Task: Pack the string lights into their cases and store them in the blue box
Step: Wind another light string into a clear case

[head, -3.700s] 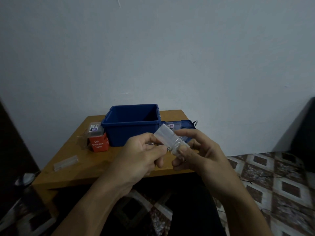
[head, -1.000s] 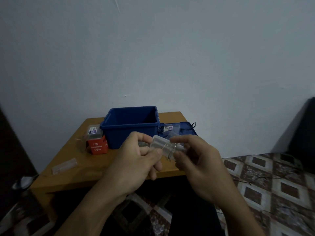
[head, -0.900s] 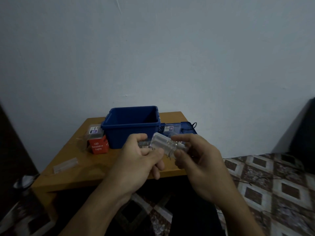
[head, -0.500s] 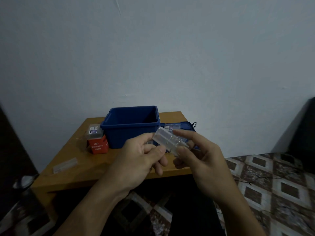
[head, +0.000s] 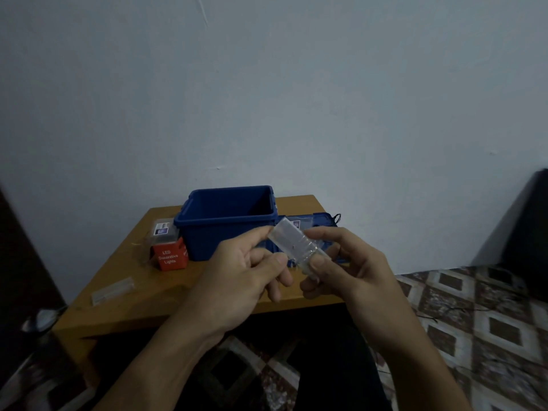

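Observation:
A clear plastic case [head: 292, 246] is held tilted in the air in front of the blue box [head: 226, 222]. My right hand [head: 347, 269] grips its lower end between thumb and fingers. My left hand [head: 243, 274] pinches the case's upper left side with thumb and forefinger. What lies inside the case is too dim to tell. The blue box stands open on the wooden table [head: 142, 301], its inside dark. A red "LED Decorative Lights" carton [head: 169, 256] with a clear case [head: 161, 231] on top sits left of the box.
The blue lid [head: 321, 221] lies right of the box with a thin black wire at its far corner. A clear flat case [head: 112, 290] lies near the table's left front edge. Patterned floor tiles [head: 474, 321] spread to the right; a dark object stands at far right.
The case has been turned in my hands, from lying nearly level to tilted with its far end up. Both hands stay on it and have shifted slightly upward.

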The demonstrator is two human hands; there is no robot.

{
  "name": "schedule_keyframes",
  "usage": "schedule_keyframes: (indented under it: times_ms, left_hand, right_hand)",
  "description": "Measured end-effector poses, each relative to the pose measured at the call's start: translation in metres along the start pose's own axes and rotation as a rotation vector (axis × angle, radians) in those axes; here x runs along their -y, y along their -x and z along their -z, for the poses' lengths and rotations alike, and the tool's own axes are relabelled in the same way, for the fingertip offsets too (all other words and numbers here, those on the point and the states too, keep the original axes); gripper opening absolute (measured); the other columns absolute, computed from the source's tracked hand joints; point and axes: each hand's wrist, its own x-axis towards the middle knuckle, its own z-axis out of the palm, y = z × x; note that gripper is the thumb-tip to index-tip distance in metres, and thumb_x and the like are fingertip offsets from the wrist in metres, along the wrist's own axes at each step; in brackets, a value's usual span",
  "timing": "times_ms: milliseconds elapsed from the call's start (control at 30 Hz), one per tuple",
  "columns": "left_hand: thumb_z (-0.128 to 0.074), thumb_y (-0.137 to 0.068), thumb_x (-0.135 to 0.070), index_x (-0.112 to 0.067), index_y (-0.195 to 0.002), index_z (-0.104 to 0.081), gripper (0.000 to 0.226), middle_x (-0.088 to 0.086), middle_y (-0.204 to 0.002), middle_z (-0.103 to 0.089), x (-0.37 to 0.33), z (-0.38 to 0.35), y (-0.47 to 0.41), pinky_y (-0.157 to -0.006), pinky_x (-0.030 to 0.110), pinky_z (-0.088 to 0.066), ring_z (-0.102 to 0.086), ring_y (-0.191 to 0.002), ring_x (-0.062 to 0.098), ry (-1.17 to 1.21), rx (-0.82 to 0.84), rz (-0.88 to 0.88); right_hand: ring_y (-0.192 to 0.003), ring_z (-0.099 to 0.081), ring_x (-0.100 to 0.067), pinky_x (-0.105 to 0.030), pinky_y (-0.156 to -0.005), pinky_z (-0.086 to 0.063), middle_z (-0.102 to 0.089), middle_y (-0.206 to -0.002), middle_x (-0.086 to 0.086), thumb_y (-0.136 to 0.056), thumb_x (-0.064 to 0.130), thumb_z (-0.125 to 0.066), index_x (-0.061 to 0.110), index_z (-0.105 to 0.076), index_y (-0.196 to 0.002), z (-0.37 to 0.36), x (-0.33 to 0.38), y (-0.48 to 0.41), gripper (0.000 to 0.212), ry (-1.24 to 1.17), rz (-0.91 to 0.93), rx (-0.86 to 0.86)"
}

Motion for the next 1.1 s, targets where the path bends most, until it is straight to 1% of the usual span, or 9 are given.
schedule_keyframes:
  times_ms: [167,367,500,633,700,767,867,1000,1100]
  left_hand:
    - [-0.058,-0.098,-0.013,-0.024,-0.144,-0.047,0.048,0.005,-0.074,-0.071,0.001,0.0,0.0,-0.054,0.02,-0.044,-0.056,-0.057,0.014,-0.015,-0.005,0.009]
    - [-0.056,-0.099,-0.013,-0.024,-0.145,-0.046,0.049,0.004,-0.075,-0.071,-0.001,0.002,-0.001,-0.056,0.022,-0.043,-0.056,-0.058,0.014,-0.007,-0.008,-0.019]
    - [-0.057,-0.097,-0.01,-0.025,-0.134,-0.055,0.04,0.009,-0.076,-0.072,-0.001,0.001,0.0,-0.055,0.017,-0.044,-0.058,-0.057,0.015,0.014,-0.038,-0.08]
    - [-0.06,-0.096,-0.012,-0.026,-0.128,-0.059,0.035,0.009,-0.072,-0.071,0.002,0.002,-0.001,-0.053,0.015,-0.043,-0.057,-0.055,0.014,0.012,-0.095,-0.106]
    - [-0.062,-0.094,-0.013,-0.024,-0.125,-0.061,0.033,0.008,-0.072,-0.071,0.003,0.003,-0.002,-0.052,0.015,-0.042,-0.057,-0.054,0.015,0.033,-0.1,-0.111]
    - [-0.063,-0.09,-0.019,-0.023,-0.122,-0.064,0.032,0.009,-0.073,-0.071,0.003,0.003,-0.002,-0.052,0.014,-0.043,-0.058,-0.055,0.015,0.059,-0.091,-0.114]
    - [-0.065,-0.086,-0.025,-0.018,-0.114,-0.068,0.029,0.009,-0.073,-0.072,0.004,0.005,-0.003,-0.05,0.016,-0.042,-0.057,-0.052,0.014,0.111,-0.078,-0.082]
    - [-0.07,-0.079,-0.032,-0.009,-0.101,-0.07,0.032,0.011,-0.068,-0.067,0.008,0.009,-0.005,-0.051,0.023,-0.038,-0.048,-0.047,0.015,0.216,-0.058,0.01]
    - [-0.07,-0.078,-0.029,-0.008,-0.091,-0.068,0.025,0.011,-0.067,-0.065,0.008,0.012,-0.005,-0.05,0.023,-0.038,-0.047,-0.045,0.015,0.278,-0.049,0.055]
  right_hand:
    - [-0.073,-0.072,-0.032,-0.04,-0.07,-0.062,-0.062,-0.084,-0.014,-0.096,0.007,-0.061,0.022,-0.069,-0.114,0.001,0.003,0.0,0.025,-0.032,-0.028,-0.008]
    - [-0.073,-0.071,-0.031,-0.038,-0.07,-0.06,-0.064,-0.079,-0.003,-0.095,0.009,-0.062,0.021,-0.07,-0.119,-0.002,0.005,0.001,0.028,-0.09,-0.043,-0.021]
    - [-0.072,-0.068,-0.032,-0.039,-0.07,-0.058,-0.063,-0.08,-0.006,-0.087,0.014,-0.065,0.018,-0.072,-0.118,-0.006,0.008,0.001,0.032,-0.241,-0.088,-0.025]
    - [-0.068,-0.065,-0.03,-0.036,-0.065,-0.058,-0.065,-0.082,-0.01,-0.085,0.008,-0.066,0.012,-0.072,-0.117,-0.008,0.012,0.0,0.033,-0.405,-0.164,0.004]
    - [-0.067,-0.064,-0.028,-0.034,-0.063,-0.058,-0.067,-0.083,-0.011,-0.083,0.006,-0.069,0.01,-0.071,-0.119,-0.01,0.012,-0.001,0.036,-0.475,-0.197,0.031]
    - [-0.064,-0.063,-0.027,-0.033,-0.059,-0.057,-0.068,-0.084,-0.016,-0.082,0.004,-0.066,0.007,-0.071,-0.119,-0.012,0.012,-0.001,0.038,-0.544,-0.241,0.034]
    - [-0.06,-0.062,-0.025,-0.031,-0.054,-0.056,-0.068,-0.083,-0.019,-0.083,0.002,-0.06,0.005,-0.071,-0.119,-0.016,0.012,-0.003,0.037,-0.634,-0.311,0.038]
    - [-0.053,-0.06,-0.02,-0.028,-0.048,-0.055,-0.065,-0.075,-0.014,-0.083,0.004,-0.058,0.001,-0.066,-0.123,-0.02,0.014,-0.003,0.042,-0.713,-0.371,0.065]
    - [-0.052,-0.058,-0.019,-0.027,-0.047,-0.054,-0.063,-0.072,-0.013,-0.085,0.007,-0.055,-0.001,-0.064,-0.125,-0.023,0.013,-0.004,0.042,-0.757,-0.399,0.099]
